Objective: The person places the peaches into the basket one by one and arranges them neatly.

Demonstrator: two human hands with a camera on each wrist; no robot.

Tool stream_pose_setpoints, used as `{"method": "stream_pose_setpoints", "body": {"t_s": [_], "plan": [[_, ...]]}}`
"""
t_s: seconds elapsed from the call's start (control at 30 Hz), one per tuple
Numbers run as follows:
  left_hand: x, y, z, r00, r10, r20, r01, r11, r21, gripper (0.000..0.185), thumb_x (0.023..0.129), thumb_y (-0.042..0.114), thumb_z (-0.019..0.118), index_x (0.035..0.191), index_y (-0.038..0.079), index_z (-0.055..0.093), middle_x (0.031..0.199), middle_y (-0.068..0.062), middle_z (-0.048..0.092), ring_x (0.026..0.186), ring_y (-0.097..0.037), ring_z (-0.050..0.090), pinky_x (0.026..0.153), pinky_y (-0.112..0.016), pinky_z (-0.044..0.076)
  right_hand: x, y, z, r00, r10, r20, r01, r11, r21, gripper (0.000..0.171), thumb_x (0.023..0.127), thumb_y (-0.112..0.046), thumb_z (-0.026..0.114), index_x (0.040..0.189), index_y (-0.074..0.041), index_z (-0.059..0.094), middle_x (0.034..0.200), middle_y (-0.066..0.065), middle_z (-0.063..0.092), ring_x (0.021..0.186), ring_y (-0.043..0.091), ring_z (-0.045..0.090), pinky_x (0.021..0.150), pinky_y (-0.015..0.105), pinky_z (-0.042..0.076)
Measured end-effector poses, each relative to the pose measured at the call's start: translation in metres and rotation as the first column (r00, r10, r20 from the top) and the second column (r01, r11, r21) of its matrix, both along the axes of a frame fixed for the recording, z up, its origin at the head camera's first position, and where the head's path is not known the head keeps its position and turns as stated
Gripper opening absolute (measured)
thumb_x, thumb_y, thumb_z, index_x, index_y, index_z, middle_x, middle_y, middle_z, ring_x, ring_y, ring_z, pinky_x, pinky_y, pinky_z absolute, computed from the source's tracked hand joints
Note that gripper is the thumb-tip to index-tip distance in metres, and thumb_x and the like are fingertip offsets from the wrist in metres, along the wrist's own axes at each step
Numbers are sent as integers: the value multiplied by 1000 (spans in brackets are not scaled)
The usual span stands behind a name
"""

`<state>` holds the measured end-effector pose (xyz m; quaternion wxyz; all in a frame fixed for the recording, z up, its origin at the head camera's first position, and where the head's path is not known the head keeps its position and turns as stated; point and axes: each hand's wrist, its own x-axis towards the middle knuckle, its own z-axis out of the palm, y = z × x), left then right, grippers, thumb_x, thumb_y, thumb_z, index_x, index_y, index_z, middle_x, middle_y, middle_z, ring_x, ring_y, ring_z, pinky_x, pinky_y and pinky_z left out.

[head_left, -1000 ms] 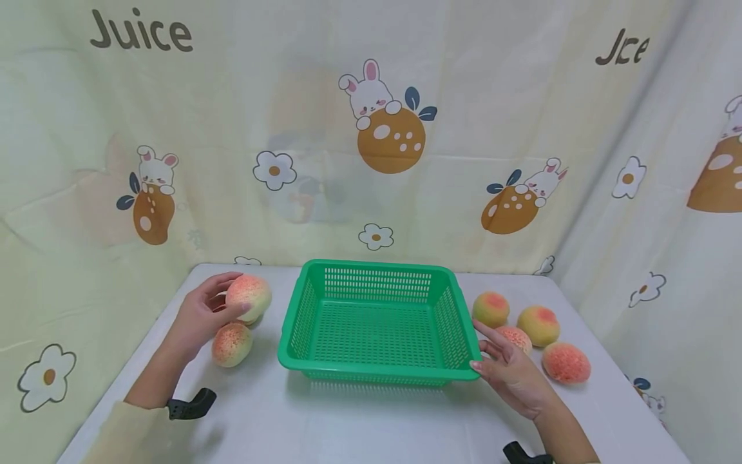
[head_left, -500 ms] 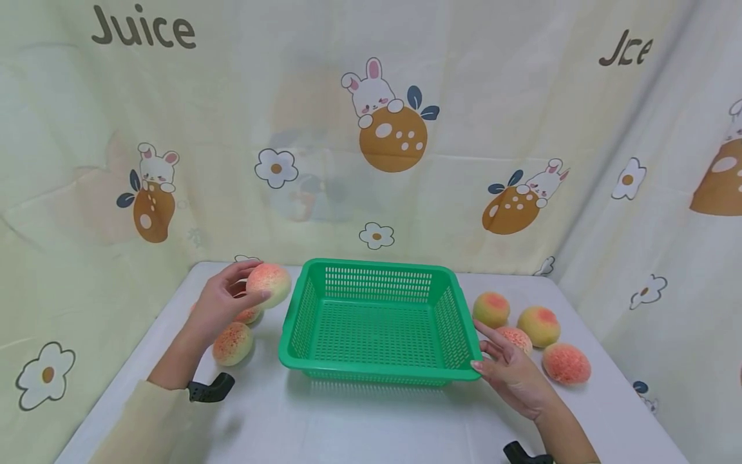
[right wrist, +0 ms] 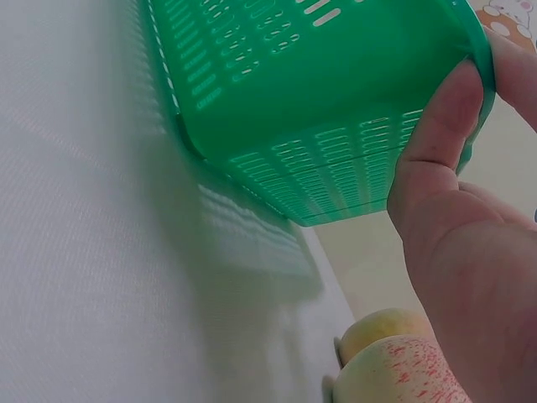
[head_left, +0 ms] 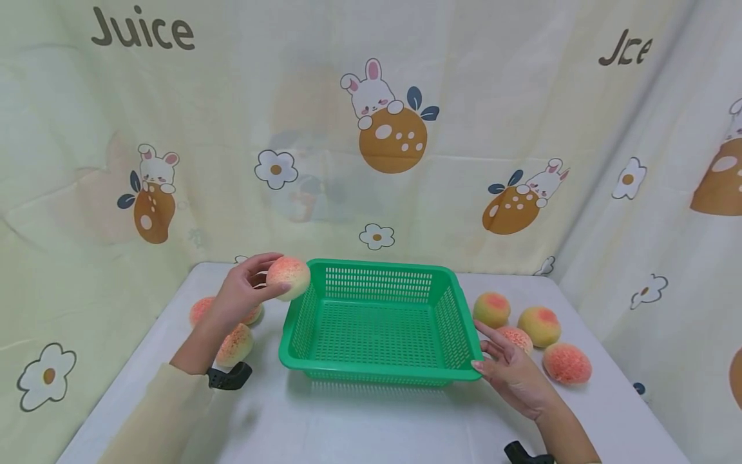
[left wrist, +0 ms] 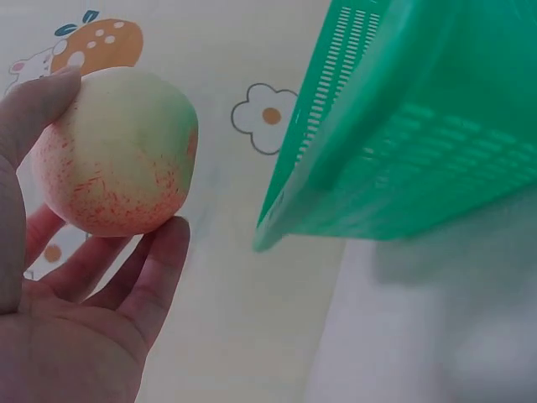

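My left hand point(head_left: 248, 291) holds a pink-and-yellow peach point(head_left: 288, 277) in the air, right at the far left corner of the green slotted basket point(head_left: 377, 379). In the left wrist view the fingers and thumb curl round the peach point(left wrist: 117, 164), with the basket's point(left wrist: 403, 143) wall just to its right. My right hand point(head_left: 509, 374) lies on the table with straight fingers, its thumb against the basket's near right corner. The right wrist view shows that thumb point(right wrist: 445, 126) pressed on the rim point(right wrist: 481, 75). Nothing lies in the basket.
Three more peaches lie on the white table point(head_left: 371, 425) left of the basket, one point(head_left: 234, 345) under my forearm. Several peaches sit to the right, the nearest one point(head_left: 516, 336) partly behind my right hand. Printed curtains close off the back and both sides.
My left hand has lifted the peach off the table's left side and carried it right and up to the basket's left rim. The right hand has stayed put.
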<state>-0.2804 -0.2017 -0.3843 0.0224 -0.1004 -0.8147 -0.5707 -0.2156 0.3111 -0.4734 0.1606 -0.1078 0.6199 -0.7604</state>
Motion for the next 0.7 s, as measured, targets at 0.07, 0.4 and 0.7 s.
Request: {"method": "stream_pose_setpoints", "body": {"t_s": [0.07,0.4,0.7], "plan": [[-4,5,1,1000,-10,1,10,1000,1,68,90,33,80,149,20,50,144,-11,57,120,-31,61,87,-22,57,0,0,0,1000,4,-3,-4,1000,-2,81,98,9,56,165,-14,17,119,-5,59,108,7,64,93,24,58],[-20,32,3,999,-42,14,42,999,-8,65,88,34,82,145,23,53,143,-8,58,119,-30,62,92,-34,59,0,-1,1,1000,6,-6,-6,1000,-5,80,98,8,57,165,-13,17,121,-4,60,109,8,65,93,24,58],[-32,53,4,996,-93,-1,93,996,9,61,88,29,82,142,20,55,142,-10,58,120,-33,61,92,-40,60,2,0,2,1000,14,-17,-15,1000,-15,80,98,9,56,164,-13,18,119,-4,60,108,7,64,92,24,58]]}}
